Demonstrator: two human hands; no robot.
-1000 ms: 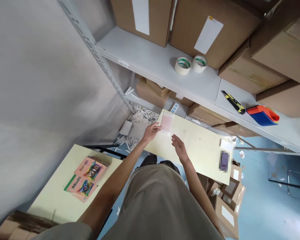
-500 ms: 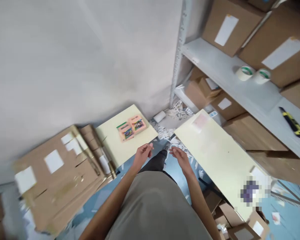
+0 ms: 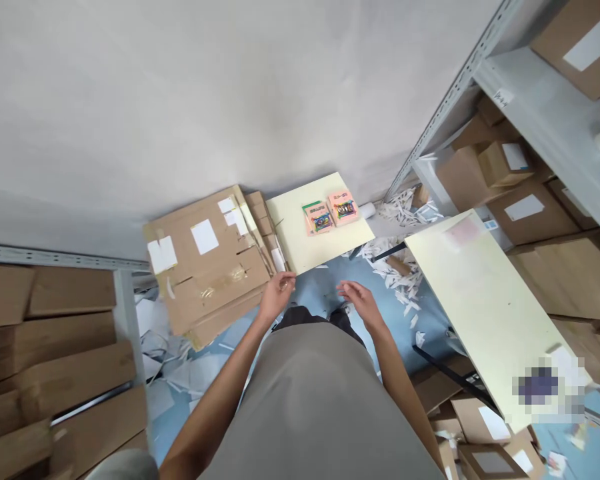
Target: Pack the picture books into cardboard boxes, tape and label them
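Observation:
My left hand (image 3: 279,293) hovers by the front corner of a small cream table (image 3: 293,250), its fingers loosely curved and nothing visible in them. To the right, my right hand (image 3: 360,300) hangs over the blue floor with fingers partly stretched and apart, also holding nothing I can see. Two stacks of pink printed packs, a left stack (image 3: 319,219) with a green edge and a right stack (image 3: 343,208), lie side by side on the small table. Beside that table, to the left, leans a pile of flattened cardboard boxes (image 3: 215,260) with white labels.
A longer cream table (image 3: 480,287) stands at right, with a blurred-out patch near its end. Metal shelves with cardboard boxes (image 3: 525,207) rise behind it. More boxes (image 3: 75,367) fill a rack at left. Paper scraps (image 3: 400,273) litter the blue floor (image 3: 320,287).
My view has swung to the right-to-left side, so tables and shelves sit further right and the left rack shows. My hands stay apart; the left is now nearer the small table's corner.

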